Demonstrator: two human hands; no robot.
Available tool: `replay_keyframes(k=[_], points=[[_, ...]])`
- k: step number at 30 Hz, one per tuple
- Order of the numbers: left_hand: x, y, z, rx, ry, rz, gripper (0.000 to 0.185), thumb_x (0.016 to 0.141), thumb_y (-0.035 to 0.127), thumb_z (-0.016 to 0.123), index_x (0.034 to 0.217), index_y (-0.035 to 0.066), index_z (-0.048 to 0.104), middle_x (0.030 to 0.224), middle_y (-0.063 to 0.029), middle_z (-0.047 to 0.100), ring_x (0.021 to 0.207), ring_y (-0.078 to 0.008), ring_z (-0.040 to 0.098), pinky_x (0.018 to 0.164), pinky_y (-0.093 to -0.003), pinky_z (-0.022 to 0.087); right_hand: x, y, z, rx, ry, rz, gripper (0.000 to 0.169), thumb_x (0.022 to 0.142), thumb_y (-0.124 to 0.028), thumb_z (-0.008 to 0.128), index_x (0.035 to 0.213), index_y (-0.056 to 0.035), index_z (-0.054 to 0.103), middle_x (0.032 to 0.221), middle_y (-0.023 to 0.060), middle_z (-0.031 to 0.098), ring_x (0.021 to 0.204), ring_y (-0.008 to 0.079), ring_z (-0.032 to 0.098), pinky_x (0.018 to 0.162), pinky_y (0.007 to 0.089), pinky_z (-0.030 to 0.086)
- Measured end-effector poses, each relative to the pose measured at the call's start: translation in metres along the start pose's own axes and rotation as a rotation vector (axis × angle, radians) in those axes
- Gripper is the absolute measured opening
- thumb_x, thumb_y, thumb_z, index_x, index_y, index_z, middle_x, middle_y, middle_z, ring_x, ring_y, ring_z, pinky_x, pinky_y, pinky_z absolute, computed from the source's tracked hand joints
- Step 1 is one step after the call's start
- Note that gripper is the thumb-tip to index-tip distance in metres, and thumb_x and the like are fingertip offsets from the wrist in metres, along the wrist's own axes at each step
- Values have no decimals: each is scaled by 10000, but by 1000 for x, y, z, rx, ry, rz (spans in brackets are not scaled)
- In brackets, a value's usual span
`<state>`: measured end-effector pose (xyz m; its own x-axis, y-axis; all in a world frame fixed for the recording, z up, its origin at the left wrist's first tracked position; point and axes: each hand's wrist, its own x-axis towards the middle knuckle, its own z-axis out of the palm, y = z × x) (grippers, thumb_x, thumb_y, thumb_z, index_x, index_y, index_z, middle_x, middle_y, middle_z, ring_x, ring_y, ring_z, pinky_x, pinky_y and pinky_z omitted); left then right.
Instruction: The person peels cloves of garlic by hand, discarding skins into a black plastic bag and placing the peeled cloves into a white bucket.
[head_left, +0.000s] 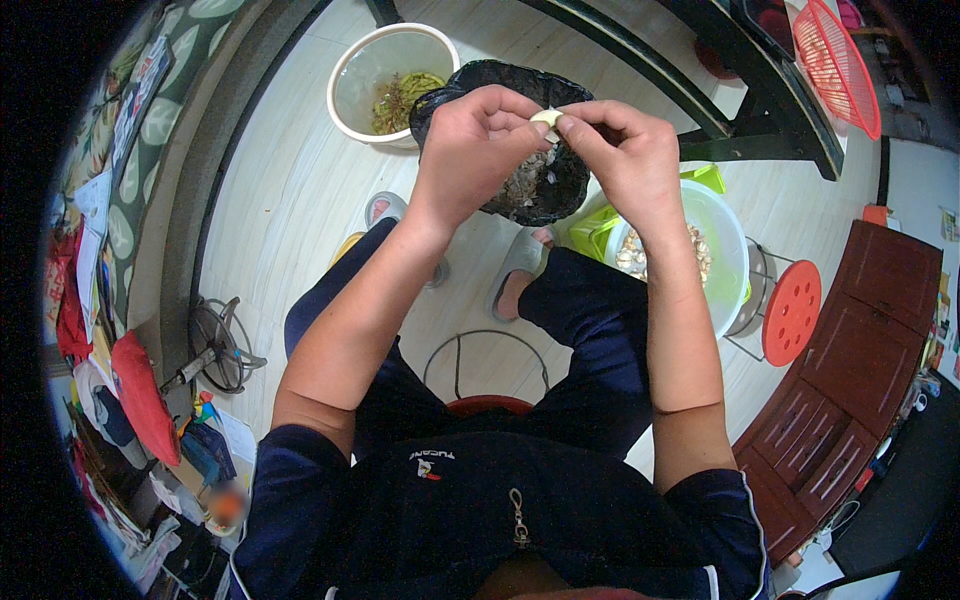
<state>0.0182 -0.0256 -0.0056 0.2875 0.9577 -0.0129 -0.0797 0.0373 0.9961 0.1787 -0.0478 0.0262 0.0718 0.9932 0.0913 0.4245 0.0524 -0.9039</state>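
Note:
A pale garlic clove (546, 117) is pinched between the fingertips of my left hand (476, 154) and my right hand (630, 154). A bit of whitish skin hangs just under it. Both hands are above a bin lined with a black plastic bag (566, 202), where a heap of papery garlic skins (521, 184) lies. To the right, partly behind my right forearm, stands a pale basin (727, 247) with many garlic cloves (631, 251) in it.
A white bucket (341, 97) holding greenish scraps (405, 97) stands left of the bin. A dark table frame (757, 146) crosses the top right, near a red plastic basket (836, 67). A red-topped stool (791, 313) is beyond the basin, and a sofa edge (176, 225) lines the left.

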Motion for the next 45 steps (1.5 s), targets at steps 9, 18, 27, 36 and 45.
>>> replay_keyframes(k=[9, 18, 27, 36, 45], points=[[0, -3, 1, -14, -7, 13, 168, 795, 90, 636, 915, -26, 614, 753, -67, 680, 697, -65, 617, 624, -199, 476, 1, 8, -3, 7, -9, 22, 174, 768, -155, 673, 868, -15, 695, 668, 81, 654, 586, 87, 583, 553, 239, 466], [0, -7, 3, 21, -7, 38, 153, 798, 93, 632, 902, -16, 608, 760, -74, 684, 699, -69, 618, 632, -202, 477, -1, 0, -6, -15, -53, 62, 157, 811, -127, 643, 899, -7, 692, 693, 24, 643, 616, 50, 553, 554, 200, 442], [-2, 2, 3, -131, -38, -113, 168, 810, 124, 613, 911, -10, 596, 760, -87, 682, 580, -34, 534, 516, -174, 413, 1, 4, -4, 95, -30, 86, 170, 788, -140, 643, 869, 3, 685, 644, 27, 631, 565, 47, 533, 510, 208, 428], [-2, 3, 3, -154, -52, -167, 198, 828, 178, 613, 926, 7, 594, 765, -75, 680, 499, -3, 433, 433, -152, 318, 2, 3, -4, 94, -33, 72, 159, 792, -137, 657, 858, 5, 684, 629, 9, 607, 567, 40, 508, 502, 204, 408], [-3, -1, 2, -150, -51, -156, 200, 831, 159, 611, 939, -8, 596, 761, -66, 681, 507, -4, 445, 442, -153, 327, 2, 9, -2, 192, -42, 97, 156, 792, -123, 656, 866, 10, 688, 636, -1, 609, 559, 33, 502, 494, 195, 401]])
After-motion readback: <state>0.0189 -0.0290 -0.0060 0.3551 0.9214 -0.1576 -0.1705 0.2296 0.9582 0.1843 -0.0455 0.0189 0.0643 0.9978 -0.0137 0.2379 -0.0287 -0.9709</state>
